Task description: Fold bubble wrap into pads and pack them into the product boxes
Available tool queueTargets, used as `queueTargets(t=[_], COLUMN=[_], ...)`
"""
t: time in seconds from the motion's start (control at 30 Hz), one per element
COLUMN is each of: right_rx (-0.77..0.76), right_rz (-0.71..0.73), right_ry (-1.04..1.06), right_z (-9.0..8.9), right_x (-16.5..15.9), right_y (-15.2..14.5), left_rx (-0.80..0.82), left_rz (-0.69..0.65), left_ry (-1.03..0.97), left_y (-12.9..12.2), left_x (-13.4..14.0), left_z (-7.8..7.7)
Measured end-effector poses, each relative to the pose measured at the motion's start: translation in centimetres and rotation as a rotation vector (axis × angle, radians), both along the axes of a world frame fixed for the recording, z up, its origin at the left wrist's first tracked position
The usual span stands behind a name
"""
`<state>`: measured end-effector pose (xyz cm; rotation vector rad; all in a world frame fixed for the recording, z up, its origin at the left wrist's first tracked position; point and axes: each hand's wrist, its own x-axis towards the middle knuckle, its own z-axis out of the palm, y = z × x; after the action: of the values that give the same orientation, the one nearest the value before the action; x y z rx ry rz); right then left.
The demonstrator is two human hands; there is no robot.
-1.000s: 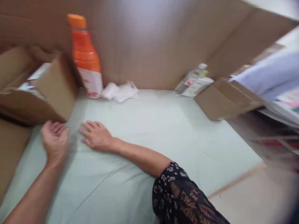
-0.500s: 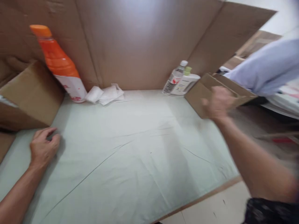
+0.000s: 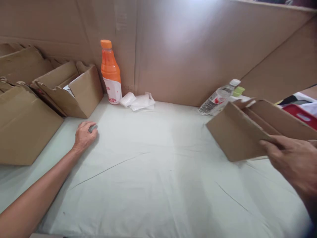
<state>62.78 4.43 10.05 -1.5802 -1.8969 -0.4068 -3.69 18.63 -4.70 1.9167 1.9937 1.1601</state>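
My right hand [image 3: 293,160] grips the near upper edge of an open cardboard box [image 3: 237,135] at the right, thumb on the outer wall and fingers over the rim. The box looks slightly tilted. On the pale green cloth [image 3: 148,172], my left hand [image 3: 85,135] rests with curved fingers and a gap between thumb and forefinger; nothing shows in it. Nearest to that hand stands a cardboard box [image 3: 86,92] with something white partly visible inside.
An orange-capped bottle [image 3: 111,72] stands against the cardboard back wall [image 3: 173,59], beside white folded wipes or tissues [image 3: 141,101]. A clear bottle [image 3: 218,99] leans near a green-capped container [image 3: 238,91], partly hidden by the right box. More cardboard boxes [image 3: 27,122] stand at the left.
My right hand has taken hold of the right box's rim, and that box now sits nearer and turned. The view has swung left, showing more of the left boxes. My left hand stays on the cloth.
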Motion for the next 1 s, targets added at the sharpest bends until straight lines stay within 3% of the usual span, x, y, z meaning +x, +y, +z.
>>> queueTargets(t=[0.07, 0.1, 0.27, 0.33, 0.4, 0.5, 0.57, 0.67, 0.73, 0.8, 1.0], right_rx=[0.024, 0.000, -0.003, -0.051, -0.093, -0.194, -0.341, -0.600, -0.659, -0.646, -0.649], right_rz=[-0.140, -0.116, 0.326, 0.436, 0.447, 0.243, 0.119, 0.121, 0.144, 0.141, 0.089], right_ry=[-0.166, -0.164, -0.141, -0.083, 0.082, 0.451, 0.650, 0.791, 0.814, 0.819, 0.897], right_z=[0.2, 0.4, 1.9, 2.5, 2.5, 0.4, -2.6, -7.7, -10.2, -11.6, -12.8], right_x=[-5.1, -7.9, -20.5, -23.2, -24.1, -23.7, -23.4, -24.3, -25.5, -27.0, -29.6], right_y=[-2.3, -3.1, -4.9, -5.3, -5.8, -6.0, -5.8, -5.1, -4.4, -3.3, 2.3], left_rx=[-0.005, -0.009, -0.081, -0.144, -0.209, -0.277, -0.312, -0.339, -0.322, -0.281, -0.190], left_rz=[-0.011, -0.021, -0.196, -0.298, -0.357, -0.342, -0.324, -0.365, -0.395, -0.415, -0.406], left_ry=[-0.021, -0.034, -0.129, -0.261, -0.440, -0.601, -0.628, -0.594, -0.534, -0.500, -0.493], left_y=[-0.1, -0.3, -3.9, -6.5, -9.1, -12.8, -14.9, -16.9, -17.0, -15.9, -8.5], left_x=[0.2, 0.4, 3.4, 4.3, 4.3, 3.0, 2.1, 2.0, 3.0, 4.2, 5.3], left_z=[0.3, 0.4, 1.3, 1.8, 2.3, 3.1, 3.3, 3.2, 2.8, 2.6, 2.7])
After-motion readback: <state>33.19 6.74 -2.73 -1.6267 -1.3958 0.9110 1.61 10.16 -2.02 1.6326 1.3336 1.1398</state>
